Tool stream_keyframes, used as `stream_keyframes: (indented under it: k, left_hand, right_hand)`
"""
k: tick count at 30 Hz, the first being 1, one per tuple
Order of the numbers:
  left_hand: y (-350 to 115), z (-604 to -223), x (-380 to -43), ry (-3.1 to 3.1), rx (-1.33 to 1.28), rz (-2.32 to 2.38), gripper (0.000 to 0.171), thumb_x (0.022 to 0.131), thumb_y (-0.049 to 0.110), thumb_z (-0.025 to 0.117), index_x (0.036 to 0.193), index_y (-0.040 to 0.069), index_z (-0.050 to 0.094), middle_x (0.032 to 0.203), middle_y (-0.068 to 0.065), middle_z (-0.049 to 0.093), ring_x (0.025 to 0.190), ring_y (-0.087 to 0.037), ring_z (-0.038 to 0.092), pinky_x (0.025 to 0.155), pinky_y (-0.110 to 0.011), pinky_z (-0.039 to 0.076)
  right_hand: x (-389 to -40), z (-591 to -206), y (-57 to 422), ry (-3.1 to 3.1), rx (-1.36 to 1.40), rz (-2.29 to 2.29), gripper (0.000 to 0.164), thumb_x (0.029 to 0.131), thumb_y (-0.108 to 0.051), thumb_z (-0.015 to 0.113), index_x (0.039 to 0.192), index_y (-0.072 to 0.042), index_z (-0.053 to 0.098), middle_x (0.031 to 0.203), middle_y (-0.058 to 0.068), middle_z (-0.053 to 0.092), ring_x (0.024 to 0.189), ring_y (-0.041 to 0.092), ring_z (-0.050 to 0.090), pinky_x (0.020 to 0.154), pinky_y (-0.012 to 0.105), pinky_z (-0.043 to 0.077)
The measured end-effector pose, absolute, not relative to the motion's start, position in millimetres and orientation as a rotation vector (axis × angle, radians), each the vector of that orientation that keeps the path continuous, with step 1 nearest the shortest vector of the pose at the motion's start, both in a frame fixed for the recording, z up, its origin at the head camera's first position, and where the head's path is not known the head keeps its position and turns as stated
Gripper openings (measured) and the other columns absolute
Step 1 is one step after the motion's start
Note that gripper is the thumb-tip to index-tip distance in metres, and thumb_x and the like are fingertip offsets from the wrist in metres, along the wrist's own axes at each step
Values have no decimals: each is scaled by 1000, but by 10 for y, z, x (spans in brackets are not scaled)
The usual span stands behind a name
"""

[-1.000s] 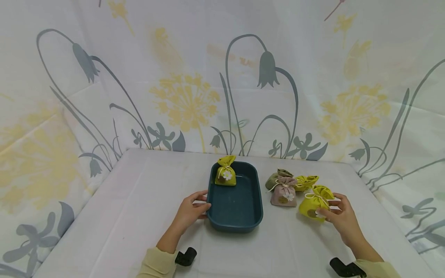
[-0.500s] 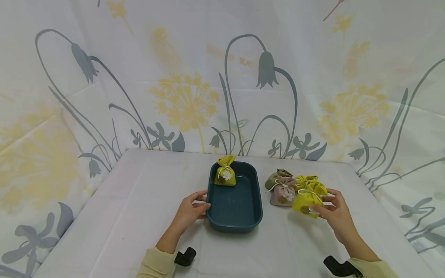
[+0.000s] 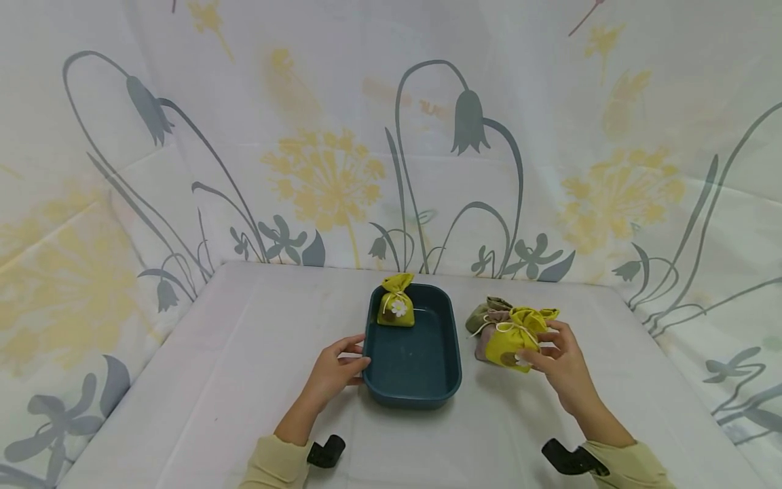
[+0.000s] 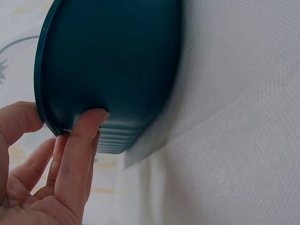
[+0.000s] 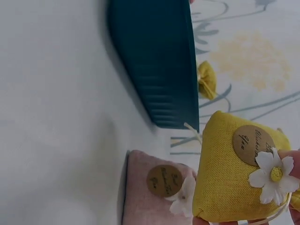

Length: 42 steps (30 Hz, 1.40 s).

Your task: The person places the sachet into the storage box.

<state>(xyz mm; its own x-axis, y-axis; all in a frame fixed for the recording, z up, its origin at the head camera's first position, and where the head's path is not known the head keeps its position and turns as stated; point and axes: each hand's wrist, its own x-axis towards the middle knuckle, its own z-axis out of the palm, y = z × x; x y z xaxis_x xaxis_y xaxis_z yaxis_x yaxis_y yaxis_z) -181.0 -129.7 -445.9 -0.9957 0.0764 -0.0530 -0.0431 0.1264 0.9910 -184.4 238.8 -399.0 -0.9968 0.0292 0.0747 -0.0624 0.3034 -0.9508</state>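
A dark teal rectangular plastic tub (image 3: pixel 412 380) stands on the white table. My left hand (image 3: pixel 336 367) grips its left side, one digit at the rim and another against the outer wall in the left wrist view. At the back left inside the tub sits a yellow-green drawstring pouch (image 3: pixel 396 312) bearing a white flower. My right hand (image 3: pixel 561 363) pinches a yellow drawstring pouch (image 5: pixel 229 168) with a round brown label and white flower, raised above the table. Behind it are a pink drawstring pouch (image 5: pixel 150 187), partly hidden, and an olive pouch (image 3: pixel 479 318).
A white cloth (image 3: pixel 244 380) covers the table. Behind it hangs a pale curtain (image 3: pixel 342 88) printed with grey and yellow flowers. Another yellow pouch (image 3: pixel 548 314) peeks out behind the held one.
My right hand has carried the yellow pouch leftward and slightly back, so it now overlaps the pink pouch. The left hand and the tub have stayed in place.
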Motion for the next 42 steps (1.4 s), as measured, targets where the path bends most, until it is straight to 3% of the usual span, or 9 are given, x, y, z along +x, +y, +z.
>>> stream_keyframes:
  k: [16,29,36,42]
  left_hand:
    - [-1295,-4455,-1818,2285,32,2006,49,88,6,64,134,0,47,110,-17,52,90,-22,62,67,-36,57]
    - [-1248,-4120,-1629,2302,42,1987,46,89,1,60,132,-6,46,109,-20,52,90,-23,62,70,-39,56]
    - [-1270,-4270,-1726,2306,41,1981,47,88,2,61,133,-6,46,109,-19,52,92,-24,61,69,-39,57]
    - [-1299,-4437,-1813,2292,25,1989,50,88,5,63,134,-1,46,111,-16,53,92,-22,62,67,-36,57]
  right_hand:
    - [-2012,-3931,2094,-2482,22,1859,67,85,-4,65,137,-3,23,121,20,39,91,15,49,70,19,51]
    - [-2207,-3853,1853,-2533,52,1840,62,84,-6,67,134,-4,30,116,19,43,96,26,47,70,22,50]
    - [-2308,-3873,1753,-2588,81,1820,62,82,-9,69,133,-7,33,119,20,43,95,28,48,73,34,53]
    - [-2385,-3869,1640,-2648,95,1768,65,82,-12,70,135,-9,32,124,20,43,100,30,50,75,33,52]
